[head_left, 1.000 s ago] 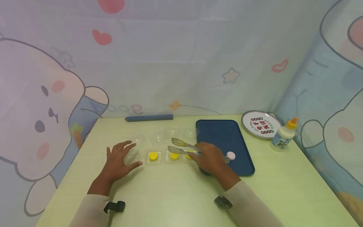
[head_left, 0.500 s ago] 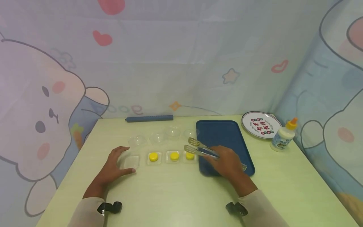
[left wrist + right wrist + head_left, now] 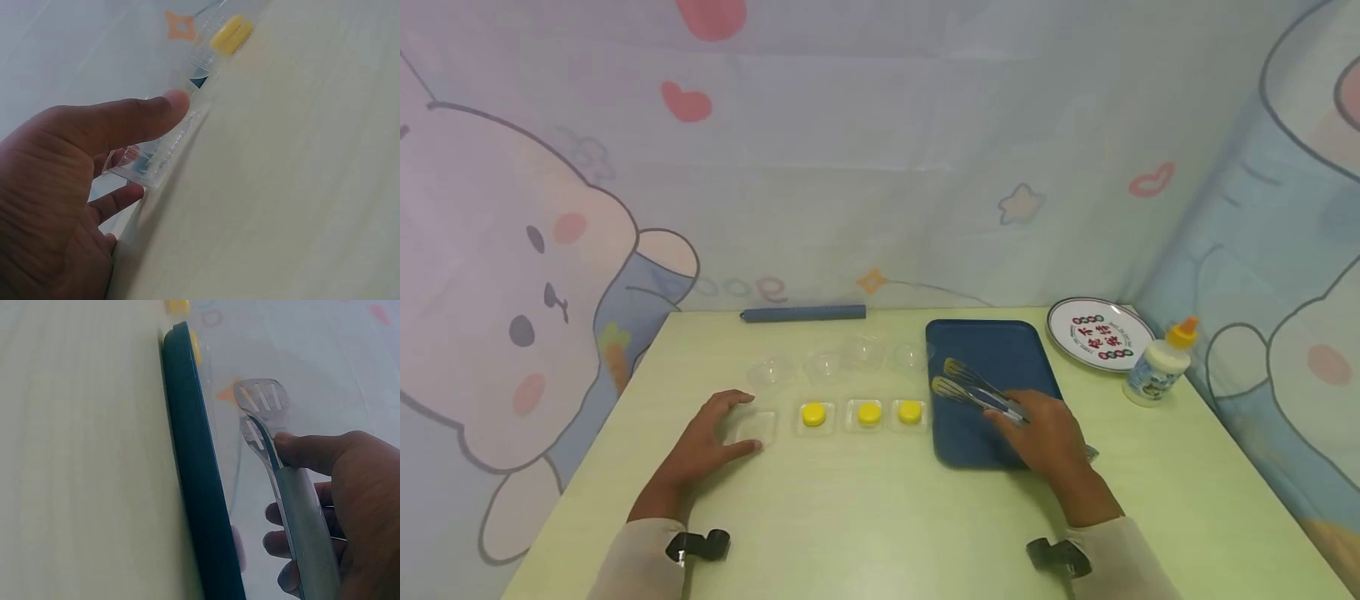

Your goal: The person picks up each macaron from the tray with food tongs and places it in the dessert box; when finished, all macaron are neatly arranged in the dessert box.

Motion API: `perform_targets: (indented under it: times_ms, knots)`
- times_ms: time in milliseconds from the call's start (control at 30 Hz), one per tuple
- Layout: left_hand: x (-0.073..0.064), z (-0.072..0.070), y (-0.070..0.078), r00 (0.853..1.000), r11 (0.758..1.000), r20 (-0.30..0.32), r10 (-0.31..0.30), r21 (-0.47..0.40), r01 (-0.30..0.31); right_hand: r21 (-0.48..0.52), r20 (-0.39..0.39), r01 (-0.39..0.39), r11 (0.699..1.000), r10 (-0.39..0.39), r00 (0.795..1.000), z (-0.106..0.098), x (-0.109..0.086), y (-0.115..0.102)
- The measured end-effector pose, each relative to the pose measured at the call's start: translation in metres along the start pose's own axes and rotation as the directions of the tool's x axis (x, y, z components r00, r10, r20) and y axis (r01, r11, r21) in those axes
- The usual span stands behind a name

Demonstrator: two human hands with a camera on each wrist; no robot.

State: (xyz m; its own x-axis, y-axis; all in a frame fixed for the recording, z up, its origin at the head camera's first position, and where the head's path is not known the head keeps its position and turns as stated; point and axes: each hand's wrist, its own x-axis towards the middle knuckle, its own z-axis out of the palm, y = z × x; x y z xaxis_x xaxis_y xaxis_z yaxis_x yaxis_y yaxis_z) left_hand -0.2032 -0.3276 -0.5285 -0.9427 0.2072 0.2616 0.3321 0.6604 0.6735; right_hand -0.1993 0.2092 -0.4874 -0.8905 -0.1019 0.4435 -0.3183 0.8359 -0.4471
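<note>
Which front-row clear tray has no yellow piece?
The leftmost clear tray, with the left hand around it; the other three each hold a yellow piece.

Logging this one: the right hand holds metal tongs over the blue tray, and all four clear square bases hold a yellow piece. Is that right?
Not quite: only three bases hold a yellow piece; the head view shows none in the leftmost base, by the left hand. The rest stands: the right hand holds metal tongs over the blue tray.

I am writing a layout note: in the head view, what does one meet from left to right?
Left hand, left yellow piece, middle yellow piece, right yellow piece, blue tray, white plate, bottle with orange tip. The right hand and its tongs overlap the tray.
</note>
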Motion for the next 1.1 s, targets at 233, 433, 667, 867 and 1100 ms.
perform_targets:
  times_ms: [233,433,667,867,1100]
  knots:
    - [0.003,-0.001,0.004,0.998,0.998,0.008,-0.064,-0.010,0.064,0.028,-0.036,0.016,0.999,-0.015,0.999,0.000,-0.001,0.012]
    - [0.006,0.004,0.009,0.995,0.995,-0.010,-0.097,0.018,0.097,0.032,-0.076,0.028,0.999,-0.025,0.997,-0.003,-0.003,0.014]
    - [0.007,0.008,0.016,0.988,0.987,-0.027,-0.154,0.052,0.155,0.013,-0.060,0.029,0.999,-0.028,0.998,-0.009,-0.006,0.019]
    - [0.009,0.011,0.019,0.985,0.983,-0.031,-0.170,0.065,0.172,0.005,-0.057,0.048,0.999,-0.047,0.997,-0.018,-0.005,0.032]
    - [0.012,0.016,0.017,0.991,0.989,-0.031,-0.132,0.055,0.134,-0.053,-0.107,0.170,0.984,-0.175,0.979,-0.034,-0.009,0.063]
